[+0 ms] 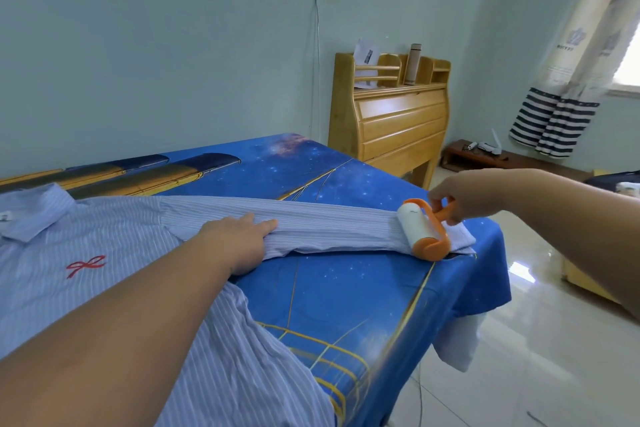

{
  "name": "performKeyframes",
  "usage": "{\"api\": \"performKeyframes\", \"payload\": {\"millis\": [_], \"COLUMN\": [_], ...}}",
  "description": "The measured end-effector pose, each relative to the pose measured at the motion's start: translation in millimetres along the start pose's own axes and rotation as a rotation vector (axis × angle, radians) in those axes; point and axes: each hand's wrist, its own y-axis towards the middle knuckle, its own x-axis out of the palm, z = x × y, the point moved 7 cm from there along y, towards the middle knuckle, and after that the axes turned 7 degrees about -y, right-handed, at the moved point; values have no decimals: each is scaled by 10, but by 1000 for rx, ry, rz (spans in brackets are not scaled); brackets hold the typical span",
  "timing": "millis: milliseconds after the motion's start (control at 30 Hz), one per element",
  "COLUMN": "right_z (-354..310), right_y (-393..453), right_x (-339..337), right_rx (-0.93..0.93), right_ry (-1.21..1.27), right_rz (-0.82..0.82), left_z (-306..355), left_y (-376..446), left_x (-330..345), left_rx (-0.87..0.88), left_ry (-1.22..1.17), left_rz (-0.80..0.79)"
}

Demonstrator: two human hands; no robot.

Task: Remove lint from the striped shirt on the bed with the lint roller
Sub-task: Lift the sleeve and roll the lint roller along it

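Lint roller [420,232] at the cuff: in the head view, your right hand [460,198] gripped the orange handle, fingers curled round it, with the white drum resting across the far end of the sleeve [329,227], near the corner of the bed [363,288]. Your left hand [239,243] lay flat, fingers straight and holding nothing, pressing the upper sleeve close to the shoulder seam so the cloth stayed taut. The striped shirt [114,253] was spread face up on the blue starry sheet, collar to the left, a red bow on the chest. Judged from this, you were on the sleeve, with the roller at its end; whether the body of the shirt had been rolled could not be told, and no lint showed at this range.
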Motion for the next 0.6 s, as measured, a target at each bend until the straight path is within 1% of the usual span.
{"api": "performKeyframes", "payload": {"millis": [133,433,533,600], "right_z": [162,150,219,295], "right_y": [-34,-33,-107,-159], "right_x": [73,-6,-94,-190], "right_rx": [37,53,100,144], "right_ry": [-8,-99,-253,-373], "right_rz": [-50,-87,-119,-109], "left_z": [-8,-34,-40,-41], "left_y": [23,38,42,48], "left_x": [15,41,43,40], "left_rx": [6,13,14,19], "left_ry": [-14,-32,-37,-37], "left_rz": [6,15,21,23]}}
